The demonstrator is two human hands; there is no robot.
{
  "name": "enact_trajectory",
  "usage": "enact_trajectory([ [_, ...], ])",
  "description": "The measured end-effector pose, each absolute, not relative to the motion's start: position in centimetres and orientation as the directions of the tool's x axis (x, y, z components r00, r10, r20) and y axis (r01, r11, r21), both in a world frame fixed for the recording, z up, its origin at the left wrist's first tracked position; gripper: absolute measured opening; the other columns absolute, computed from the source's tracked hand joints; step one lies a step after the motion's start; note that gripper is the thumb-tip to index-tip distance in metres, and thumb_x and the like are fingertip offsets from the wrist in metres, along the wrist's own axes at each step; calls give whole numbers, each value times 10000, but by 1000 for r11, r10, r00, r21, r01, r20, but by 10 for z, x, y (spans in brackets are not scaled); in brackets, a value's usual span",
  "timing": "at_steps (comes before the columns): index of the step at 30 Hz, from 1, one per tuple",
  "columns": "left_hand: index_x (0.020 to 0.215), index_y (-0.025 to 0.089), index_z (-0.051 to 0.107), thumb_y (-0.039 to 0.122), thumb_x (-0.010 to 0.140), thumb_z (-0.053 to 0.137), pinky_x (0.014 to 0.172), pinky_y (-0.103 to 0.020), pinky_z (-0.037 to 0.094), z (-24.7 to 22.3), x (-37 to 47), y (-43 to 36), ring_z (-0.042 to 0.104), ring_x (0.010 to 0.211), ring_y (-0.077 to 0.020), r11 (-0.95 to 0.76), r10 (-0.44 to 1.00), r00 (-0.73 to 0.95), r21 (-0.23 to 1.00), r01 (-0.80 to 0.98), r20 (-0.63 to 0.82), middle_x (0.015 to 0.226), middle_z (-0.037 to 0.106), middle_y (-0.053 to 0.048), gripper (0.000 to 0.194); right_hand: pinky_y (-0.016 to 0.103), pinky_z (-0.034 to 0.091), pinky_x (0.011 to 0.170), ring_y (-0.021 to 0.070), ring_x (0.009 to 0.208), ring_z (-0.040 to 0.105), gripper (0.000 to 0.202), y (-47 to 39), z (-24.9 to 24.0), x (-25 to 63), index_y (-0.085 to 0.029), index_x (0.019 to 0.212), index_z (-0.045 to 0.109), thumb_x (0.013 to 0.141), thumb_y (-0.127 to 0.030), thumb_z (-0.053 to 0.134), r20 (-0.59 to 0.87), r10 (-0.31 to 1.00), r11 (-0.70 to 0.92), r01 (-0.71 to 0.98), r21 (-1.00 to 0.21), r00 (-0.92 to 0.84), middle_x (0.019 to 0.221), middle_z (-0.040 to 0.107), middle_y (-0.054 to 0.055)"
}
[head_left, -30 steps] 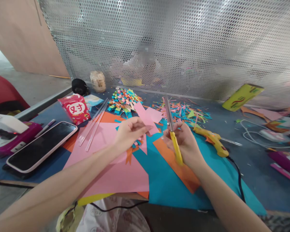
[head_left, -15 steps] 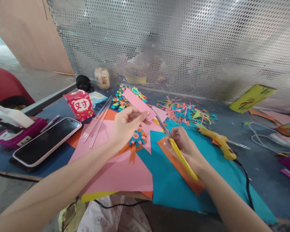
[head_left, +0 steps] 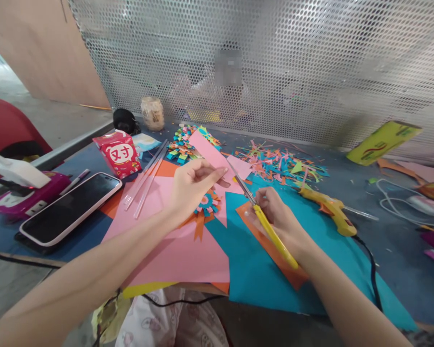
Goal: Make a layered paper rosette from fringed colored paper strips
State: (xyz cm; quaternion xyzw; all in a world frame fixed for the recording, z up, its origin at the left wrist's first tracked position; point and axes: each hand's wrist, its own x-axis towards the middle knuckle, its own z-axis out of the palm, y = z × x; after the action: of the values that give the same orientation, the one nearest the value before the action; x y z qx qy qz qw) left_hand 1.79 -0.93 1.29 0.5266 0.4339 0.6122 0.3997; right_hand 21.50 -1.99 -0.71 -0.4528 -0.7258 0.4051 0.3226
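Observation:
My left hand (head_left: 198, 180) pinches a pink paper strip (head_left: 209, 148), which points up and away over the table. My right hand (head_left: 275, 212) holds yellow-handled scissors (head_left: 271, 233), their blades reaching up to the right edge of the strip. Under my left hand lies a rosette (head_left: 207, 203) of blue, pink and orange paper with an orange tail. Beneath it is a pink sheet (head_left: 177, 255). A blue sheet (head_left: 253, 270) lies under my right hand, with an orange strip (head_left: 291, 274) on top of it.
Paper scraps (head_left: 275, 161) and small paper pieces (head_left: 183, 144) lie at the back. A yellow glue gun (head_left: 329, 209) is at the right. Clear sticks (head_left: 146, 185), a phone (head_left: 70, 207), a red packet (head_left: 119, 153) and a power strip (head_left: 32, 197) are at the left. A person sits behind the mesh.
The pink strip and my left hand have shifted slightly to the right. The scissors remain beside the strip. The view has moved a little.

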Motion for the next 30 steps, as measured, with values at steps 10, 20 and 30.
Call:
enact_trajectory([
  [10,663,158,570,392,738,702,517,-206,461,13,17,-9,684,590,-145,-311,945,-112,950,-20,307,605,700,-28,279,226,265,469,86,543,299,340,-21,-3,214,-246,811,336,789,-430,622,130,919,306,468,-829,-372,652,337,-73],
  [20,664,162,576,371,738,707,490,-190,441,12,16,-8,683,577,-134,-316,945,-99,948,-43,311,597,700,-19,258,234,252,484,84,544,286,337,-20,-2,214,-244,818,309,809,-439,584,123,918,320,521,-791,-378,659,303,-77],
  [30,660,161,575,372,726,714,500,-192,448,12,15,-7,679,570,-130,-315,945,-106,949,-29,310,609,700,-20,262,241,286,508,100,568,344,342,-19,-3,215,-249,838,308,804,-447,585,103,913,310,504,-806,-395,654,358,-72],
])
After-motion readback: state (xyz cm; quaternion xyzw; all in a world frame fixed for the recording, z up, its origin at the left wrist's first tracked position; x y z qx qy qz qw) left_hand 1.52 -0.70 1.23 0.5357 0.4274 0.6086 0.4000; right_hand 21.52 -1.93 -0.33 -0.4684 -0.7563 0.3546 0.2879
